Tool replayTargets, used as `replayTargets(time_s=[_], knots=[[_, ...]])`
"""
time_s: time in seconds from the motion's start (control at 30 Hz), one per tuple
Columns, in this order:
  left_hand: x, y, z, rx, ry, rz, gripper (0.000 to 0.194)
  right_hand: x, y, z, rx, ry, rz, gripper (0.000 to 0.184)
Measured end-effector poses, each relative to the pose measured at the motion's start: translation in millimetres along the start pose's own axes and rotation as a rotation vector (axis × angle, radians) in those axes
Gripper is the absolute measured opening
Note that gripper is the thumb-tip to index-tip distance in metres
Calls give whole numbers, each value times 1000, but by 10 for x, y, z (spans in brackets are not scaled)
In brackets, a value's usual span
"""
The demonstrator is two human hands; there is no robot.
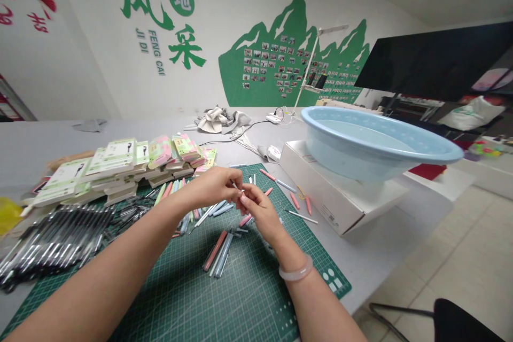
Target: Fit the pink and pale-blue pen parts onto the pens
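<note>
My left hand [216,184] and my right hand [258,208] meet above a green cutting mat [192,299], fingertips pinched together on a thin white pen refill [239,188]. The right wrist wears a pale bracelet. Loose pastel pen barrels [218,248] in pink, blue and green lie scattered on the mat under and around both hands. More pen parts [300,202] lie to the right, beside a white box.
Stacks of packaged pen cards [120,163] stand at the back left, a heap of dark pens [52,243] at the left. A light blue basin [372,141] rests on a white box [340,197]. Cloth and cables lie farther back. A chair [452,320] is at the lower right.
</note>
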State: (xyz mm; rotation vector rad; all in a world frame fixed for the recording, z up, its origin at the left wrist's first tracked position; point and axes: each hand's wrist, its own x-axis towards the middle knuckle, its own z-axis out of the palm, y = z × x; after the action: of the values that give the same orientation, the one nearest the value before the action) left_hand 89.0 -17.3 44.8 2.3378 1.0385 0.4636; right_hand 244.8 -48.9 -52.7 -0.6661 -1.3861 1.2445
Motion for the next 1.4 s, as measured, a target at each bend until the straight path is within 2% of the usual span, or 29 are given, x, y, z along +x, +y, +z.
replayTargets(time_s=[0.07,0.13,0.23,0.33,0.37,0.4,0.47,0.6,0.7,0.83,0.93,1.1,1.17,1.27,1.4], knots=[[6,5,-6,35,-9,-2,11,6,23,5,-3,9,18,21],[4,6,-21,28,16,-23,23,15,44,0,3,20,41,20],[-15,-43,-26,-56,145,-85,41,32,49,-26,68,58,76,19],[-41,-187,88,63,294,-146,25,47,22,-57,129,148,84,19],[-49,-247,165,165,297,-159,17,50,13,-65,136,179,81,18],[-57,-306,258,262,234,-170,12,51,4,-71,137,205,77,18],[-72,-404,465,395,142,-200,12,52,-5,-80,133,237,70,17],[-93,-483,779,544,116,-236,20,51,1,-87,130,246,60,18],[-97,-498,860,564,107,-251,24,48,3,-90,119,257,51,20],[-78,-541,851,527,136,-238,21,40,-19,-89,96,255,47,20],[-34,-546,743,337,225,-230,13,37,-33,-85,67,246,48,21],[68,-410,409,-442,388,-211,15,34,-8,-65,66,216,49,19],[96,-330,306,-684,449,-183,18,32,10,-54,70,209,50,18],[116,-222,235,-865,524,-101,21,32,28,-46,71,205,58,17],[125,-126,233,-919,566,-51,23,38,37,-50,71,215,66,18]])
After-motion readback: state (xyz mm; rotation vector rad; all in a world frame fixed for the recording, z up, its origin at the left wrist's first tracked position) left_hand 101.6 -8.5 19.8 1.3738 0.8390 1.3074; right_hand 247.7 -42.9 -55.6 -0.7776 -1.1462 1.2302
